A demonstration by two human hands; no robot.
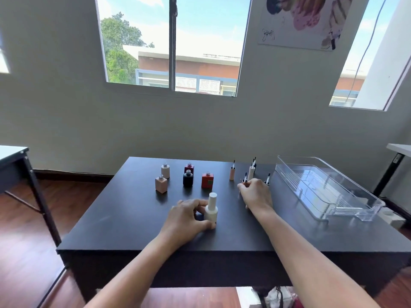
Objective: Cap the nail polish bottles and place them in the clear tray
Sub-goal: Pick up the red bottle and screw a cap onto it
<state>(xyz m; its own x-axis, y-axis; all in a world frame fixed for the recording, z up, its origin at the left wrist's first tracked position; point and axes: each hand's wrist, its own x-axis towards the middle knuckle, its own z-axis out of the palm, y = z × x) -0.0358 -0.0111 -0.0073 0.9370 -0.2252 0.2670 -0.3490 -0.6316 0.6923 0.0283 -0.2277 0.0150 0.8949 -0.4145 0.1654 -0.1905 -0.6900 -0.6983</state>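
Observation:
My left hand grips a white, capped nail polish bottle standing upright near the table's middle. My right hand reaches among the loose brush caps, fingers closing around a cap whose brush points up. Uncapped bottles stand behind: a peach one, a cream one, a dark red one, a black one and a red one. More caps stand upside down: a peach cap, a white cap and one at the tray. The clear tray lies empty on the right.
The dark table stands against a wall under a window. Another desk is at the left and a white table edge at the far right. A bag lies on the floor under the table's front edge.

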